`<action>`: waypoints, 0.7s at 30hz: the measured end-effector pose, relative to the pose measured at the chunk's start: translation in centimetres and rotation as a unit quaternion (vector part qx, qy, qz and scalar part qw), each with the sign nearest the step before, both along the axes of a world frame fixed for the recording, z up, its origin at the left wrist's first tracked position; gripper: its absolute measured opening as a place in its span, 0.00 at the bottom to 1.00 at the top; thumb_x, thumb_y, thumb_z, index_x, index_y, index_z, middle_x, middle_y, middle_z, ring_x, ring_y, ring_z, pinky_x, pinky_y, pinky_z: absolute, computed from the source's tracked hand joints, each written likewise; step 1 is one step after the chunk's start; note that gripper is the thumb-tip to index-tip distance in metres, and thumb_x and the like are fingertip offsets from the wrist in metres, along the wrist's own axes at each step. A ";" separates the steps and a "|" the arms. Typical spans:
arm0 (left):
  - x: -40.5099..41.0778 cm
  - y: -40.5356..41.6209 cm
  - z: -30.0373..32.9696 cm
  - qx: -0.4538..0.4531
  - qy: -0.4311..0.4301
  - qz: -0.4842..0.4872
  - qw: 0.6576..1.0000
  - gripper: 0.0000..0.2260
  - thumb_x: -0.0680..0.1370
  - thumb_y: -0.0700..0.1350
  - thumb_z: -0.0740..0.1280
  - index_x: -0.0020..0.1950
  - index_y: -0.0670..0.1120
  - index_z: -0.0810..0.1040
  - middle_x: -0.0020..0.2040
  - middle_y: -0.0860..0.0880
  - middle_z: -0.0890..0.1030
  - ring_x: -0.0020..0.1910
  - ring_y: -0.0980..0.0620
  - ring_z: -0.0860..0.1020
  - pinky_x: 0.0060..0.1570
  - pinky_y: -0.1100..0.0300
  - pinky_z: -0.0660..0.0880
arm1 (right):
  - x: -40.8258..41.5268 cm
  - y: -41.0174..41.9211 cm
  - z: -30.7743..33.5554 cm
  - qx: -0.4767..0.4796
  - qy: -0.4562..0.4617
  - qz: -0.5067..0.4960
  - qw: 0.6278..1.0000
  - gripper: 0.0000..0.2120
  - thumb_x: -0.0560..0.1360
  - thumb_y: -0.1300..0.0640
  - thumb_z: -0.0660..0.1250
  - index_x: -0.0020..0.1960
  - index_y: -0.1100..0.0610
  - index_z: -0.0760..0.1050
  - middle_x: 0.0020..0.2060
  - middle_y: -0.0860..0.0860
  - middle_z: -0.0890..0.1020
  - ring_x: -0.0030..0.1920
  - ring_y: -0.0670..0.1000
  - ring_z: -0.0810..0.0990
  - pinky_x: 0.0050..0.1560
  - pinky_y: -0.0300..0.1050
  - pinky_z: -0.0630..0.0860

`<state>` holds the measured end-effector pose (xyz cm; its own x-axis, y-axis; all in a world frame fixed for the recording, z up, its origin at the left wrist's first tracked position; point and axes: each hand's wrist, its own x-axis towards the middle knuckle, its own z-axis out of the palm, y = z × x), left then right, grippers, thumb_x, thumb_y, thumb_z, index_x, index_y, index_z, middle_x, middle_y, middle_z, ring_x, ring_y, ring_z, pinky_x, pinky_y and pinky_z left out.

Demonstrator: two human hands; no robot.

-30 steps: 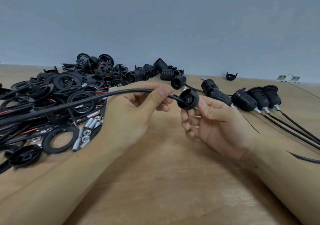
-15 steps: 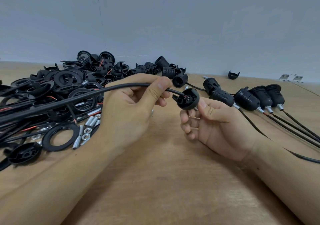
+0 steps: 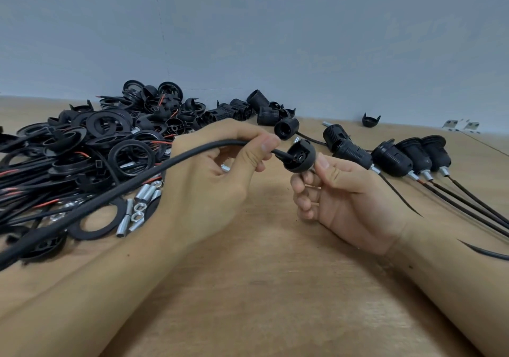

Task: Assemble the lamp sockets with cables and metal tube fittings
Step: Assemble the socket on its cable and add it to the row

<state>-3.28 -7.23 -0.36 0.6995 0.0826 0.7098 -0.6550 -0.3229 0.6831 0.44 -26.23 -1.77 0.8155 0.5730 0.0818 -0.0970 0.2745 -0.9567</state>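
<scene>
A black cable (image 3: 154,169) is pinched near its tip by the curled left hand (image 3: 209,183). A black socket cap (image 3: 299,155) (held just above the wooden table (image 3: 261,288)) is gripped by the right hand (image 3: 341,194); the cable tip meets the cap's opening.

No readable text, label, brand, number or sign anywhere in view. Nothing legible on the black socket cap (image 3: 299,155) or on the black cable (image 3: 154,172). Same for the heap of black rings and shells (image 3: 110,142) at 10 o'clock and the assembled sockets (image 3: 407,158) at 2 o'clock: plain moulded plastic, any embossing too small and blurred to make out. Two small pale tags (image 3: 462,126) at the far edge of the bench (image 3: 275,288), near 2 o'clock, too distant to read.
</scene>
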 end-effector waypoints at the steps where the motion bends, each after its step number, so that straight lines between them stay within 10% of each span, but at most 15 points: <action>1: 0.0 0.0 0.0 -0.006 0.009 0.001 1.000 0.05 0.78 0.47 0.69 0.45 0.48 0.83 0.38 0.55 0.83 0.36 0.56 0.82 0.38 0.67 0.75 | 0.0 0.0 0.0 -0.001 -0.001 -0.002 1.000 0.12 0.77 0.54 0.59 0.38 0.59 0.71 0.37 0.54 0.78 0.32 0.50 0.74 0.33 0.42 0.71; 21: -0.1 -0.7 0.1 -0.094 0.089 -0.033 0.991 0.08 0.74 0.50 0.68 0.42 0.47 0.83 0.35 0.51 0.83 0.31 0.58 0.79 0.35 0.68 0.75 | -0.2 0.2 0.2 0.000 0.019 0.033 0.999 0.14 0.77 0.53 0.59 0.35 0.56 0.73 0.37 0.54 0.78 0.33 0.50 0.74 0.34 0.42 0.72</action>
